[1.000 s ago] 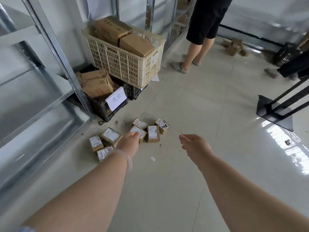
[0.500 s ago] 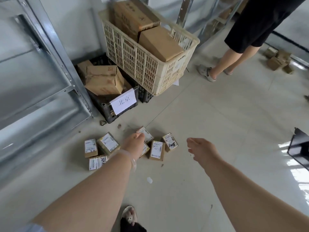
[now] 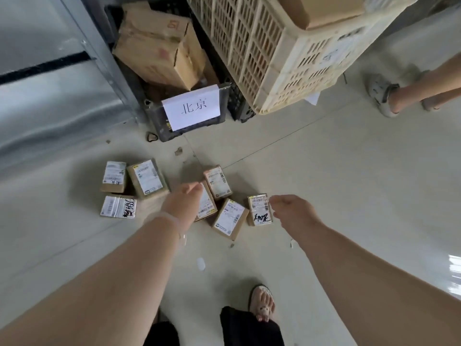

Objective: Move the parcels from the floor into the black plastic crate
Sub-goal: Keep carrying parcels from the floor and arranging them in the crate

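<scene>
Left hand (image 3: 183, 204): stretched down over the floor, fingers straight and close together, nothing in it; a clear band (image 3: 172, 221) rings the wrist.
Right hand (image 3: 293, 212): low beside the left one, fingers loosely curled, gripping nothing.
Middle parcel (image 3: 208, 207): on the floor, partly hidden under the left hand's fingertips; contact cannot be told.
Scrawled parcel (image 3: 259, 209): on the floor right at the right hand's fingertips, black handwriting on its label; touching or not, cannot tell.
Low parcel (image 3: 230, 218): on the floor between the two hands, turned askew, just beside the middle parcel.
Far parcel (image 3: 217, 182): just beyond the left hand's fingertips, label up.
Big parcel (image 3: 147, 179): left of the left hand, near it.
End parcel (image 3: 114, 177): further left, just beside the big parcel.
Marked parcel (image 3: 118, 207): left of the left wrist, black scrawl on its label.
Black crate (image 3: 156, 113): beyond the left hand, past every parcel, on the floor by the rack (image 3: 99, 53); brown boxes (image 3: 159, 46) are piled in it and a white sign (image 3: 193, 108) hangs on its near wall.
Cream crate (image 3: 274, 58): beyond the right hand, just right of the black crate.
Sandalled foot (image 3: 262, 304): nearer than both hands, below the right forearm.
Other foot (image 3: 383, 94): well beyond the right hand, to its right.
</scene>
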A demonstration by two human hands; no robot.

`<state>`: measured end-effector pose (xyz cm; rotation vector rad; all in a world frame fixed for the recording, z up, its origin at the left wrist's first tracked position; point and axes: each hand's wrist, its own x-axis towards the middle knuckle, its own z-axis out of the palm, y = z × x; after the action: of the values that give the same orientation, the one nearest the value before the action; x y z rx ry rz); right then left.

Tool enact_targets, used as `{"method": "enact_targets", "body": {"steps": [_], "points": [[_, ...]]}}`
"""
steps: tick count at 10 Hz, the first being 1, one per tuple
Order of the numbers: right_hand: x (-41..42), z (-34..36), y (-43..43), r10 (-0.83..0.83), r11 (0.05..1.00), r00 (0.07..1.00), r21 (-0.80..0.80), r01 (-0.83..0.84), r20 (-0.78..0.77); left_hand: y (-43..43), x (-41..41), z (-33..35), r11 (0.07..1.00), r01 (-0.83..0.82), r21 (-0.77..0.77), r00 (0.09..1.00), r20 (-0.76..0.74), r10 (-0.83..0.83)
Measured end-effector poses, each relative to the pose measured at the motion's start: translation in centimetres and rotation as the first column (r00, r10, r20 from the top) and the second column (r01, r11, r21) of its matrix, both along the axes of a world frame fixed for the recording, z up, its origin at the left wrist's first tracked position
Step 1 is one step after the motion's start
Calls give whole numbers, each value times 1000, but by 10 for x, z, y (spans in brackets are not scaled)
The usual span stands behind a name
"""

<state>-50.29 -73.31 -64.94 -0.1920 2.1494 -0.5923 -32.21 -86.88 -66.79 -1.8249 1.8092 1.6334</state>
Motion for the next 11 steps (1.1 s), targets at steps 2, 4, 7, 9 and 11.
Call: {"method": "enact_targets", "body": {"steps": [2,4,7,9,11], "points": [[-33,-114,14,63,994,998,83,-64,25,24,-24,-107,992,-125,-16,992,5,125],[-21,-228,16,140,981,987,123,-149,78,34,-34,-227,1000,-9,-6,995,104,10],[-4,-357,16,36,976,977,200,-80,212,83,-34,-357,988,-19,154,995,96,4],[14,-383,33,27,983,945,164,-85,325,111,-22,-375,967,-93,236,994,78,77],[25,-362,48,125,974,971,160,-159,206,128,-6,-359,949,-200,243,979,94,182]]}}
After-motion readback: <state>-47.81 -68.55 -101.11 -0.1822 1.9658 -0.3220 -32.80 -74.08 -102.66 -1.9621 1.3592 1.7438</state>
